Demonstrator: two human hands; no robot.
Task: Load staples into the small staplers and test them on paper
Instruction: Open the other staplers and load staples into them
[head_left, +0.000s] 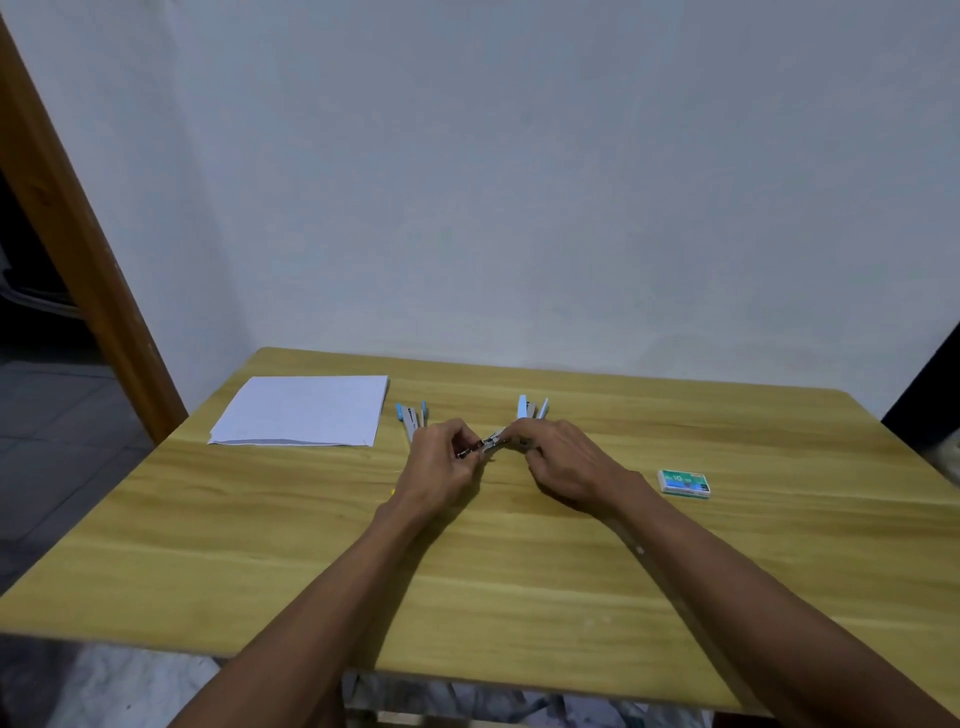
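Note:
Over the middle of the wooden table (311, 545), my left hand (441, 465) and my right hand (561, 460) meet around a small metal stapler part (491, 442); both pinch it between fingertips. A small blue stapler (412, 415) lies opened behind my left hand. Another blue stapler (531, 406) lies opened behind my right hand. A green and white staple box (684, 483) lies shut to the right. A stack of white paper (306, 411) rests at the far left of the table. Whether staples sit in the held part is hidden by my fingers.
A pale wall (519, 182) rises right behind the table's far edge. A wooden door frame (78, 234) slants at the left, with dark floor beside it. The table's near edge (467, 670) runs under my forearms.

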